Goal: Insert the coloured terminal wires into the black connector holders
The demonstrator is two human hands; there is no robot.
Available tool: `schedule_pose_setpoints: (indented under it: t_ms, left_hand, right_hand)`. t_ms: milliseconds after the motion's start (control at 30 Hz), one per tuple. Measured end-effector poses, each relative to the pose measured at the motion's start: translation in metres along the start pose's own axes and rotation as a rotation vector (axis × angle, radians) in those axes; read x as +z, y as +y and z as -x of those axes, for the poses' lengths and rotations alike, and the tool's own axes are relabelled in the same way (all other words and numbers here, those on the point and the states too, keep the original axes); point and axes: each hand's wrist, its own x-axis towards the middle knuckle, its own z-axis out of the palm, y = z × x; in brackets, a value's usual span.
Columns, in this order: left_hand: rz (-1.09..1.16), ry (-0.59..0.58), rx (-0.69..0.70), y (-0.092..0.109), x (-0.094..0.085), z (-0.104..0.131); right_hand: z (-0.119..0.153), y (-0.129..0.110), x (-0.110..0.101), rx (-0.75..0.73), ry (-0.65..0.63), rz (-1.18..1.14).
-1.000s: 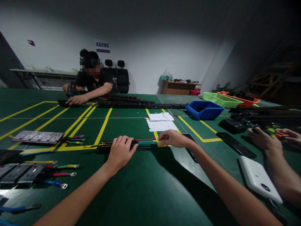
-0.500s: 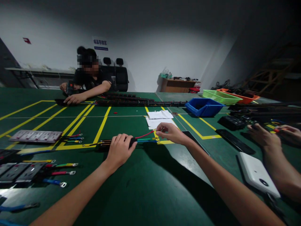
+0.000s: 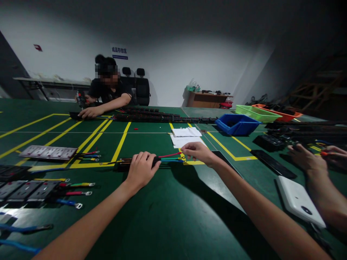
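My left hand is closed over a dark housing, which lies on the green table with thin wires running along it. Red, green and blue wires come out to the right of that hand, with ring terminals at their ends. At the tip of the red wire, my right hand has its fingers curled and pinched; the red terminal is partly hidden by the fingertips. One ringed wire end sticks out to the left of the housing.
Socket strips and lugged cables lie at left. White sheets, a blue bin and a dark flat panel lie beyond my right hand. At right are a white device and another person's hands; a co-worker leans in opposite.
The red wire has come down from a raised slant to lie nearly in line with the green and blue wires. My right hand has shifted slightly. My left hand keeps its hold.
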Motion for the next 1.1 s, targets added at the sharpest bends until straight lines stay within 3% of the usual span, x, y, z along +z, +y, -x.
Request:
schedule_pose_setpoints:
  t_ms: [133,267,400,733,967,1100]
  left_hand:
    - [-0.006,0.011,0.012,0.0,0.0,0.001]
    - [-0.02,0.015,0.01,0.001,0.0,0.001]
    - [-0.023,0.019,0.012,0.0,0.001,0.001]
    - [-0.001,0.004,0.006,0.0,0.001,-0.001]
    - [-0.001,0.006,0.006,0.0,0.0,0.0]
    - [0.001,0.0,-0.001,0.001,0.0,0.0]
  right_hand:
    - [0.002,-0.004,-0.003,0.056,0.013,-0.218]
    - [-0.001,0.006,-0.009,0.125,-0.012,-0.006]
    - [-0.002,0.013,-0.014,0.121,-0.13,0.146]
    - [0.004,-0.009,-0.013,0.067,-0.148,0.083]
    - [0.003,-0.009,-0.004,-0.04,-0.01,0.093]
    - [0.003,-0.009,-0.003,-0.111,0.045,0.272]
